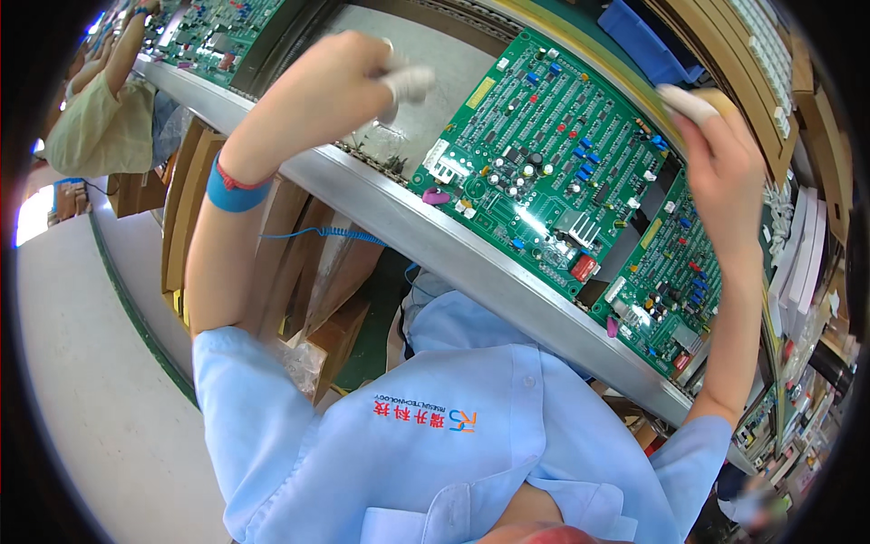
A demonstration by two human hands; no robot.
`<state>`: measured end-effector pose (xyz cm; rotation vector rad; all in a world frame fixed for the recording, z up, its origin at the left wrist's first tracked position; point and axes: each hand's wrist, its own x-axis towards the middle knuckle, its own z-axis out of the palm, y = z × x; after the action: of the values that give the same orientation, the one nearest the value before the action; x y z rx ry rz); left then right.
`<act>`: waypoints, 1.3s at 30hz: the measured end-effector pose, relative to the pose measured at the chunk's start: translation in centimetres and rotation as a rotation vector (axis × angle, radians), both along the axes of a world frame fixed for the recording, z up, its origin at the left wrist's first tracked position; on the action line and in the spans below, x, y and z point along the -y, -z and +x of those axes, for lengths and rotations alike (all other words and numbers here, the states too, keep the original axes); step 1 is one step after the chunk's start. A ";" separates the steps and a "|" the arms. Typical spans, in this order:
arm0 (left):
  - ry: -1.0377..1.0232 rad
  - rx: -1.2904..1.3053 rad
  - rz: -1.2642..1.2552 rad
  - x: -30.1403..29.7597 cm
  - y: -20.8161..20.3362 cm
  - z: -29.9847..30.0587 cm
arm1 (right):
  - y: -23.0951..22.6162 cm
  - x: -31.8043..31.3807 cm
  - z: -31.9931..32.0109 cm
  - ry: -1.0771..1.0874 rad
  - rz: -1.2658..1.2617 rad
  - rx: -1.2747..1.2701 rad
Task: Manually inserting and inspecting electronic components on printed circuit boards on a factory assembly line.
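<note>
My left hand [367, 80] is raised over the grey conveyor surface, left of a large green circuit board [535, 159]. White finger cots cover some of its fingertips. Its fingers are bent and smeared by motion, so whether they hold anything is unclear. Beyond the board's right side is my right hand [722, 168], fingers stretched toward the far rail, with pale cots on the tips and nothing visible in them. The board carries rows of small chips, blue and red parts, white connectors and a metal heat sink. A purple piece [436, 196] sits at its near left edge.
A second green board [666, 272] lies to the right, and another [213, 41] at far left. The metal rail [435, 236] runs along the near side. A blue bin [648, 41] and cardboard trays [725, 54] stand beyond. Another person [104, 127] works at far left.
</note>
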<state>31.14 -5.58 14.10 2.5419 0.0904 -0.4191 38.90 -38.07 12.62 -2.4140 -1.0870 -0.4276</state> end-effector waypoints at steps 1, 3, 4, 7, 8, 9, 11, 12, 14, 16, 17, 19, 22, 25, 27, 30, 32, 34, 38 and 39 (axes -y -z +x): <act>-0.055 0.085 0.000 0.1 0.7 0.7 | 0.3 -1.5 0.2 -0.022 -0.007 0.019; -0.090 0.254 -0.124 0.7 2.8 1.6 | 1.2 -4.6 0.9 -0.046 -0.040 0.061; -0.128 0.418 -0.248 1.4 3.9 2.0 | 1.7 -5.7 1.4 -0.040 -0.074 0.086; -0.147 0.586 -0.293 2.6 5.7 2.5 | 2.7 -7.5 2.5 0.001 -0.175 0.108; -0.160 0.633 -0.257 2.8 5.5 2.4 | 2.9 -7.7 2.6 0.045 -0.272 0.066; -0.162 0.634 -0.271 2.6 5.4 2.5 | 3.0 -7.8 2.9 0.053 -0.313 0.063; -0.146 0.672 -0.226 2.0 5.2 2.4 | 2.7 -8.2 2.6 0.042 -0.314 0.063; -0.155 0.672 -0.234 2.0 5.4 2.2 | 2.5 -8.3 2.5 0.038 -0.305 0.061; -0.131 0.724 -0.219 2.1 5.6 1.9 | 2.6 -8.6 2.2 0.008 -0.297 0.093; -0.127 0.743 -0.211 2.0 5.6 1.9 | 2.8 -8.8 2.3 -0.021 -0.284 0.126; -0.117 0.762 -0.196 1.9 5.6 1.9 | 3.0 -8.8 2.4 -0.018 -0.284 0.151; -0.113 0.769 -0.202 1.7 5.7 1.9 | 3.2 -8.8 2.5 -0.013 -0.282 0.182; -0.104 0.777 -0.189 1.9 5.3 2.2 | 3.0 -8.4 2.7 -0.013 -0.258 0.203; -0.102 0.784 -0.194 2.2 5.1 2.4 | 1.9 -7.1 2.4 0.025 -0.312 0.116; -0.134 0.741 -0.215 2.0 5.4 2.2 | 0.6 -5.5 1.7 0.017 -0.190 0.161; -0.135 0.734 -0.311 2.1 5.8 2.1 | -1.4 -1.0 0.8 0.046 -0.025 0.160; -0.101 0.730 -0.328 2.4 4.9 3.0 | -2.4 3.6 -0.2 0.186 -0.040 0.139; -0.017 0.858 -0.211 2.8 3.2 4.3 | -3.2 8.7 -1.2 0.379 0.008 0.089; 0.199 1.029 0.069 3.4 0.0 9.9 | -3.3 20.4 -1.9 0.626 0.046 0.264; 0.203 1.047 0.117 3.5 0.3 12.1 | -3.4 22.6 -2.4 0.658 0.038 0.274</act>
<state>43.28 -9.12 13.77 2.5622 -0.5422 0.8810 36.54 -60.69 16.04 -2.6871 -0.3349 -1.0002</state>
